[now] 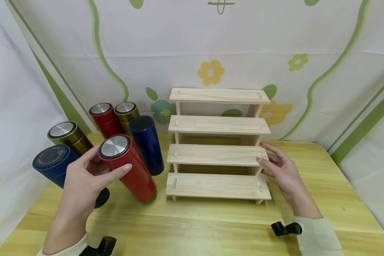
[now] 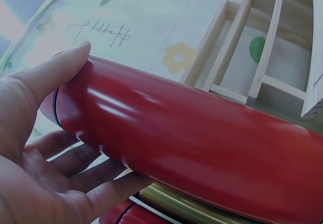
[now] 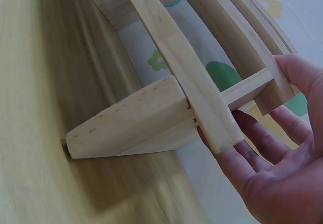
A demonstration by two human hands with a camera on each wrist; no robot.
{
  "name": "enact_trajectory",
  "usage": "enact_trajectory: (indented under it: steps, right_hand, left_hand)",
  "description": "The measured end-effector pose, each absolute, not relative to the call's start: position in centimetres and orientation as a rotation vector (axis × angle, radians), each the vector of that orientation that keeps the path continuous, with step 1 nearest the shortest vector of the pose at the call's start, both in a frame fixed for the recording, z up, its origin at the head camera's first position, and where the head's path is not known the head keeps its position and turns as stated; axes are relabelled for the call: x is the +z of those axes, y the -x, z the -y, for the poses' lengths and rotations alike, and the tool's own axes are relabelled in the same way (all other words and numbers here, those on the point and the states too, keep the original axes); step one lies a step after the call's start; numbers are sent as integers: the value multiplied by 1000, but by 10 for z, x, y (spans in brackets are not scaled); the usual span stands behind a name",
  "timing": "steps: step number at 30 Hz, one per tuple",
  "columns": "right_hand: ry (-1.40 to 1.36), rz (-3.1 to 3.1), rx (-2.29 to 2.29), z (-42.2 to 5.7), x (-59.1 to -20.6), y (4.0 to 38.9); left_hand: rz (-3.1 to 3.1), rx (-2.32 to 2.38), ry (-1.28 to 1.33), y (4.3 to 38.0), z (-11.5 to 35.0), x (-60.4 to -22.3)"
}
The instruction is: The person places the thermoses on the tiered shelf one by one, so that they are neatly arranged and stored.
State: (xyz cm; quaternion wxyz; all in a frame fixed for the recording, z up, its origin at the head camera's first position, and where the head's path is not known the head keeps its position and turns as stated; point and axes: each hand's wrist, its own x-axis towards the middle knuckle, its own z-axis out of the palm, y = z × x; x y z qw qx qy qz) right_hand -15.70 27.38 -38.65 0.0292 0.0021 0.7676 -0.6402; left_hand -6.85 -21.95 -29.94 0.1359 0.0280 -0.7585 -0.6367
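Observation:
My left hand [image 1: 84, 174] grips a red thermos bottle [image 1: 137, 174] near its silver-topped lid, thumb on the near side and fingers round the back. In the left wrist view the glossy red body stretches across the picture, with the left fingers [image 2: 91, 171] curled beneath it. The bottle leans slightly, its base low over the table. At the right end of a pale wooden four-step shelf [image 1: 217, 154], my right hand [image 1: 283, 170] holds the second step from the bottom. Seen from the right wrist, the right thumb [image 3: 295, 70] lies on a step's edge and the fingers reach underneath.
Left of the shelf stand more bottles: a second red one [image 1: 107, 122], a blue one [image 1: 147, 144], a gold one [image 1: 126, 113], another gold one [image 1: 71, 135] and a dark blue one [image 1: 56, 163]. A flower-print cloth [image 1: 249, 28] hangs behind the wooden table [image 1: 204, 227].

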Motion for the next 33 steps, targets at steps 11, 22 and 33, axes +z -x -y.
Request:
enact_trajectory:
  steps: [11, 22, 33]
  right_hand:
    - [-10, -2387, -1961, -274, -388, 156]
    - [-8, -2392, -1940, -274, -387, 157]
    - [2, -2398, -1937, -274, -387, 157]
  left_hand:
    - [2370, -1584, -147, 68, 210, -284]
    - [2347, -1594, -41, 66, 187, -247]
    - [2490, -1744, -65, 79, 176, -222]
